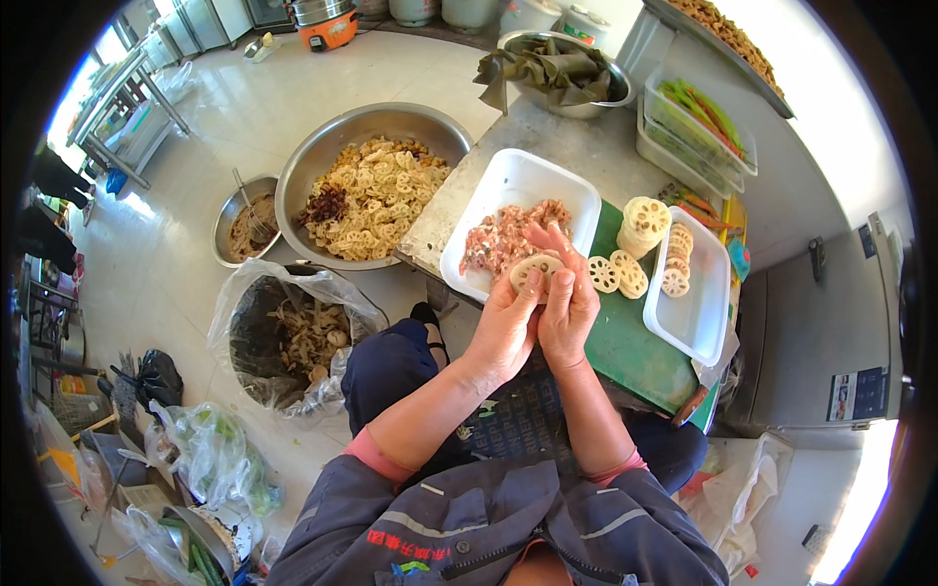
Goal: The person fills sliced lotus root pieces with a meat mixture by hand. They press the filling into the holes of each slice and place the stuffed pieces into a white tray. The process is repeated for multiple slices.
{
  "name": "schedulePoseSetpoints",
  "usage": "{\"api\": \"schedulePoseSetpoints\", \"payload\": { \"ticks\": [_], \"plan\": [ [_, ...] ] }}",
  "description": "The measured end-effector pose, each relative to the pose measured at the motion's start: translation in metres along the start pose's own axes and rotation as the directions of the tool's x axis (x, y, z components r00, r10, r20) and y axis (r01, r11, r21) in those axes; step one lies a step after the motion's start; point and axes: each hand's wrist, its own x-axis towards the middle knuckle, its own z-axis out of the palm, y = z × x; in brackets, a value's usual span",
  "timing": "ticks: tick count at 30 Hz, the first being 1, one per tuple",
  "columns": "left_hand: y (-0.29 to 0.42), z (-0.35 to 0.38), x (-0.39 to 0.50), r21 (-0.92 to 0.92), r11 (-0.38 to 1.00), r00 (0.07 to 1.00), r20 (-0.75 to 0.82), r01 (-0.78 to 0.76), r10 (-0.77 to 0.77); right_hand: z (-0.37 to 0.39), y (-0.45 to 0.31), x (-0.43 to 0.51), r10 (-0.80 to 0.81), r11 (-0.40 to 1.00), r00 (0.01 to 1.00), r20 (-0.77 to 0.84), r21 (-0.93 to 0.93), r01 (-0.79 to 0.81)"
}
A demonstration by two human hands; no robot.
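Between my left hand (506, 326) and my right hand (570, 311) is a pale lotus root slice (525, 274), its holes facing up. Both thumbs press on it, and what lies beneath it is hidden. Just beyond my fingers stands a white plastic tray (546, 170) with pink minced meat (506, 231) in it. To the right, a stack of lotus root slices (645, 220) rises from a green cutting board (637, 351), beside several loose slices (629, 275). A second white tray (692, 322) contains a row of round lotus root pieces (678, 260).
A knife (692, 403) lies at the board's near right edge. On the floor are a large steel basin of sliced food (289, 157), a smaller bowl with a whisk (249, 227) and a lined waste bin (242, 329). Leaves fill a steel bowl (619, 80) at the table's far end.
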Motion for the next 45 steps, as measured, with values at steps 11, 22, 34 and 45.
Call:
{"api": "schedulePoseSetpoints", "payload": {
  "ticks": [11,22,34,45],
  "plan": [
    [0.018,-0.010,0.006,0.422,0.889,0.979,0.169,-0.178,0.115,-0.016,0.003,0.001,0.068,0.976,0.989,0.134,0.199,-0.094],
    [0.026,-0.021,0.011,0.681,0.678,0.945,0.321,-0.278,0.065,-0.024,0.004,0.014,0.054,0.983,0.950,0.307,0.150,-0.104],
    [0.012,-0.024,0.015,0.730,0.602,0.946,0.231,-0.322,0.226,-0.026,0.007,0.025,0.213,0.856,0.901,0.377,0.373,-0.359],
    [0.009,-0.012,0.014,0.785,0.325,0.823,0.379,-0.528,0.423,-0.024,-0.002,-0.005,0.608,0.647,0.765,0.211,0.426,-0.632]
  ]
}}
